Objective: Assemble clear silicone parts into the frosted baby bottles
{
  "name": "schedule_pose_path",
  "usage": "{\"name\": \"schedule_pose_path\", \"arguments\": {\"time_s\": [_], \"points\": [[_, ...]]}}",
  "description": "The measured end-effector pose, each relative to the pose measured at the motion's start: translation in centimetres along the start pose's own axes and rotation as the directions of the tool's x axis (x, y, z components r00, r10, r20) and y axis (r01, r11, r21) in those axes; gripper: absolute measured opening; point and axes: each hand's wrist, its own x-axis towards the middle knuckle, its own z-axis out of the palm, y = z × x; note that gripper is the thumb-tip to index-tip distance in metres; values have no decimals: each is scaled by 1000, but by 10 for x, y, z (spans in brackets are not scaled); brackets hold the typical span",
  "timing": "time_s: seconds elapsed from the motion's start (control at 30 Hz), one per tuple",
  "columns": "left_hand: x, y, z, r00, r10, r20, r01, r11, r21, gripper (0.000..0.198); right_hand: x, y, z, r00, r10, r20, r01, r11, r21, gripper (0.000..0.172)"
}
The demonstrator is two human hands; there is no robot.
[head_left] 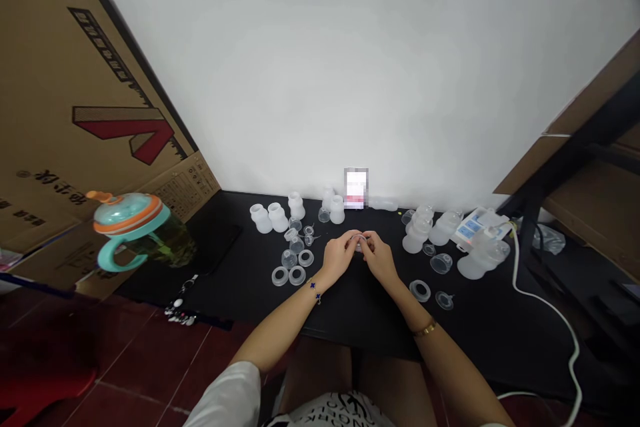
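Both hands meet over the middle of the black table [345, 307]. My left hand [339, 257] and my right hand [379, 255] are closed on one small, round, translucent ring-like part [359, 241], mostly covered by the fingers. Left of my hands lie several white collar rings [297, 275], clear domed caps [289, 258] and small clear nipples [310, 239]. Behind these stand frosted open-necked bottles [278, 216]. To the right of my hands are a collar ring [420, 291], a clear nipple [445, 300] and a clear cap [441, 263].
Capped frosted bottles [419, 230] stand at the right, near a blue-and-white box [477, 230] and a white cable [547, 310]. A lit phone [356, 188] leans on the wall. At the left are a teal-handled drinking jug [150, 233], a beaded keychain [180, 310] and a large carton [75, 113].
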Motion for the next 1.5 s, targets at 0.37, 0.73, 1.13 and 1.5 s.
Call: {"name": "schedule_pose_path", "arguments": {"time_s": [0.37, 0.73, 1.13, 1.5], "points": [[0, -2, 1, 1000, -9, 7, 9, 1000, 27, 32, 0, 4, 1, 999, -37, -2, 37, 998, -45, 25], [-1, 3, 0, 1000, 14, -19, -11, 993, 119, 30, 0, -2, -2, 998, -45, -54, 41, 997, -72, 27], [0, 1, 0, 1000, 30, -10, -28, 987, 161, 31, -1, -1, 0, 999, -31, -24, 28, 994, -104, 23], [2, -4, 2, 999, 28, -20, -24, 984, 177, 26, -2, -1, 1, 999, -44, -4, 44, 994, -103, 20]]}}
